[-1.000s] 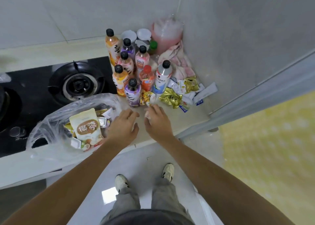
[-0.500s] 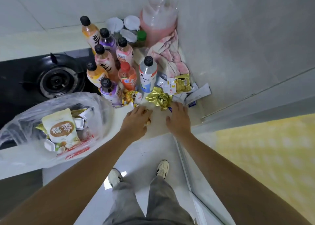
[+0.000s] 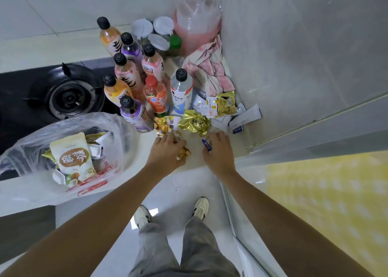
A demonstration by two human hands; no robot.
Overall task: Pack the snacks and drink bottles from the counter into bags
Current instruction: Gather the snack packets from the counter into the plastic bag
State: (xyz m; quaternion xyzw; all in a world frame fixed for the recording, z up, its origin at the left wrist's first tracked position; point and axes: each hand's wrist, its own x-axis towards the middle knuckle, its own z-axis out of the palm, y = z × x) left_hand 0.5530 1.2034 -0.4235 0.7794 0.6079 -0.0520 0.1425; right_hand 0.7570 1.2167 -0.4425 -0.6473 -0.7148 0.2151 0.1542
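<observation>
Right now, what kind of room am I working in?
Most likely a home kitchen: a gas stove burner is set into the counter, the walls are tiled, and lidded jars stand in the corner behind the drink bottles.

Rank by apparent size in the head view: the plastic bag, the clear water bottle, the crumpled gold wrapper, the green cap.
1. plastic bag, by far the largest
2. clear water bottle
3. crumpled gold wrapper, though it lies nearer the camera, so the gap is unsure
4. green cap, smallest, and farthest back
</observation>
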